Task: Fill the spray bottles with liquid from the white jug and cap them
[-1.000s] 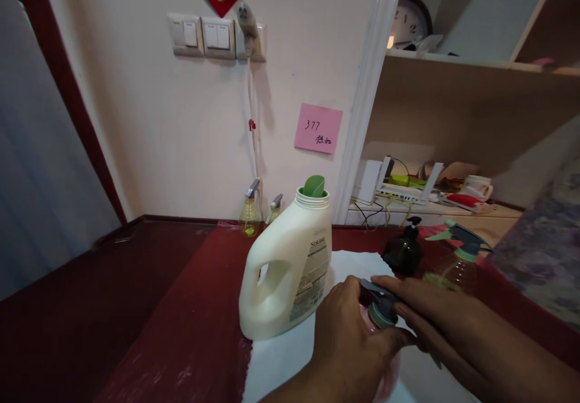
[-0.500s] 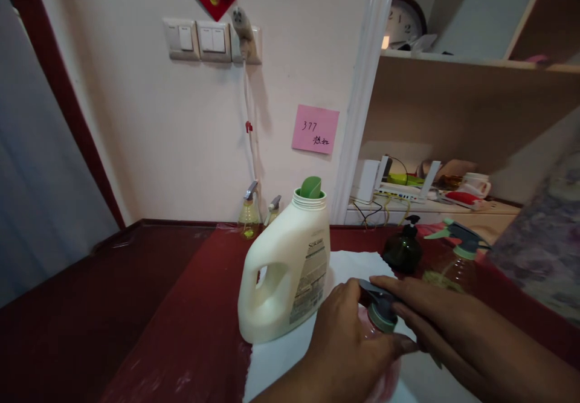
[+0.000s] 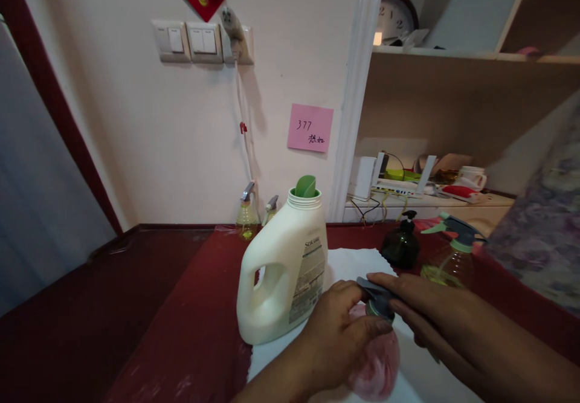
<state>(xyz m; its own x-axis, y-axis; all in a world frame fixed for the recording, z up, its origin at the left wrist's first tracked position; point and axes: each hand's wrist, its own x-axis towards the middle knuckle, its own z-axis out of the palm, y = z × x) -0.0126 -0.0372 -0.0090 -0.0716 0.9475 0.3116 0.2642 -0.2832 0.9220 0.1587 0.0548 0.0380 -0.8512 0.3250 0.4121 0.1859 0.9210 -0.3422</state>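
Note:
A clear spray bottle [image 3: 378, 361] with pink contents stands at the lower right of centre. My left hand [image 3: 333, 333] is closed around its upper part, thumb across the front just below the collar. My right hand [image 3: 426, 309] grips the grey spray head [image 3: 379, 299] from the right side, fingers along its top. Some of its fingertips are hidden behind the head. Left of the bottle is a large cream detergent jug [image 3: 276, 276], uncapped, a green spout [image 3: 306, 186] showing in its mouth.
A white sheet [image 3: 356, 264] lies under the bottle and jug on the dark red table [image 3: 190, 306]. To the right are a dark pump bottle [image 3: 401, 246] and another spray bottle [image 3: 448, 264]. Two small spray bottles, one yellowish [image 3: 247, 219], stand by the wall.
My left hand has shifted slightly left and down along the pink spray bottle, uncovering more of its body. My right hand stays on the spray head. The whole view has swung a little.

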